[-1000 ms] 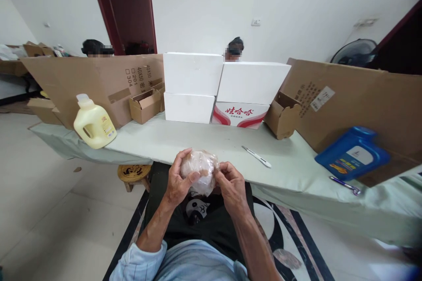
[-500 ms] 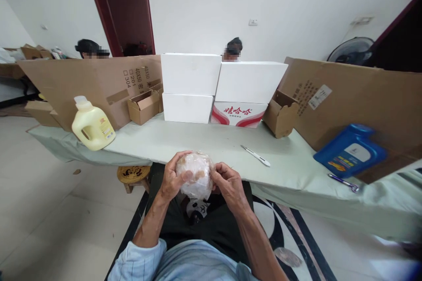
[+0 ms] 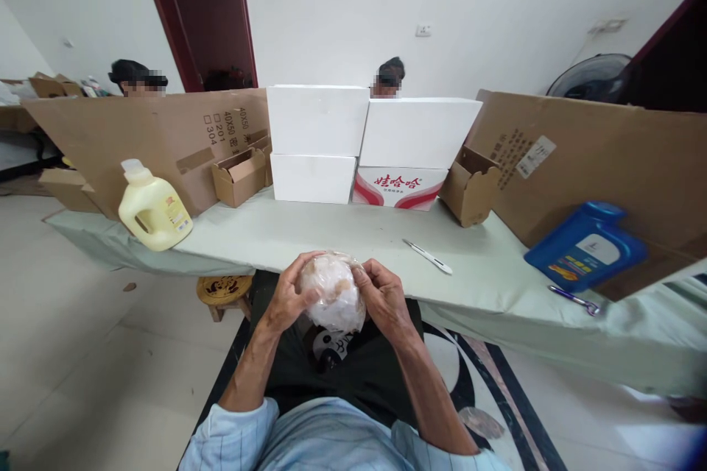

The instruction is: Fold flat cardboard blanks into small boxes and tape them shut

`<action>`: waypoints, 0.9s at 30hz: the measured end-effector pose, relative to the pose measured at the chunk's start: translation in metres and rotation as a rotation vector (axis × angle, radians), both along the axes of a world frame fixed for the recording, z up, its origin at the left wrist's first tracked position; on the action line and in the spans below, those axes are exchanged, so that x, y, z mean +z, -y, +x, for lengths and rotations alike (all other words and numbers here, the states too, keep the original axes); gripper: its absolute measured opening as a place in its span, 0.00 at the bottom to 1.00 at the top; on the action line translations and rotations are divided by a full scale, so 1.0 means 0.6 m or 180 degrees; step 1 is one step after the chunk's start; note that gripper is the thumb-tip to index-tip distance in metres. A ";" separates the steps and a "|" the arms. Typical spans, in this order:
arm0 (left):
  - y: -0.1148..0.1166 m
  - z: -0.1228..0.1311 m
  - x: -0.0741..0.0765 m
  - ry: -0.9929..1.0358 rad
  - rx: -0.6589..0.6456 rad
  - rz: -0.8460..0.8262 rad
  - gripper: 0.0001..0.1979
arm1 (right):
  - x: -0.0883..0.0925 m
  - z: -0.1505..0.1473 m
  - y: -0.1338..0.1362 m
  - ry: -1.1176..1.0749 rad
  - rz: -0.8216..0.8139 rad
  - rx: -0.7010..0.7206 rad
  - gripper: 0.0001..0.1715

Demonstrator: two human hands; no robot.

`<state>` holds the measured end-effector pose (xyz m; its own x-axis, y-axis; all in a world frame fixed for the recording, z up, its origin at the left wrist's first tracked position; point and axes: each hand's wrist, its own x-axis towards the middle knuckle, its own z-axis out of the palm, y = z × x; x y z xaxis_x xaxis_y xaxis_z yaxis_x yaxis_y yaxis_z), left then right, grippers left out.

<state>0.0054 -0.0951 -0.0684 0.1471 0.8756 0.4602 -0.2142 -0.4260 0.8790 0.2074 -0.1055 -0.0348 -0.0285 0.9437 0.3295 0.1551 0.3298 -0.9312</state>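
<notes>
A round bundle wrapped in clear plastic film [image 3: 333, 296], whitish with tan patches, is held over my lap at the table's front edge. My left hand [image 3: 292, 294] grips its left side, the thumb lying across the front. At its right edge my right hand [image 3: 383, 296] pinches the plastic between thumb and fingers. What lies inside the wrapping I cannot make out. A white craft knife with a thin blade [image 3: 428, 257] rests on the green tablecloth, right of and beyond my right hand, touched by neither hand.
A pale yellow jug [image 3: 157, 210] stands at the left. White boxes [image 3: 317, 121] are stacked at the back beside a red-and-white carton [image 3: 401, 188]. To the right are a blue bottle [image 3: 588, 246] and a purple-handled razor-like tool [image 3: 573, 299]. Two people sit behind the cardboard.
The bundle has turned a little and shifted slightly right. My right thumb has moved up onto its upper right edge. The camera view has tipped slightly.
</notes>
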 end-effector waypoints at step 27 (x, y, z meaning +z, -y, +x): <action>-0.006 -0.001 0.022 -0.0162 0.0529 -0.0256 0.45 | -0.030 -0.019 -0.001 0.0387 0.0082 -0.0053 0.27</action>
<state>0.0048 -0.0916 -0.0552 0.0187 0.9234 0.3835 -0.1012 -0.3798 0.9195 0.1957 -0.1049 -0.0525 -0.0541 0.9356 0.3488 0.2720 0.3499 -0.8964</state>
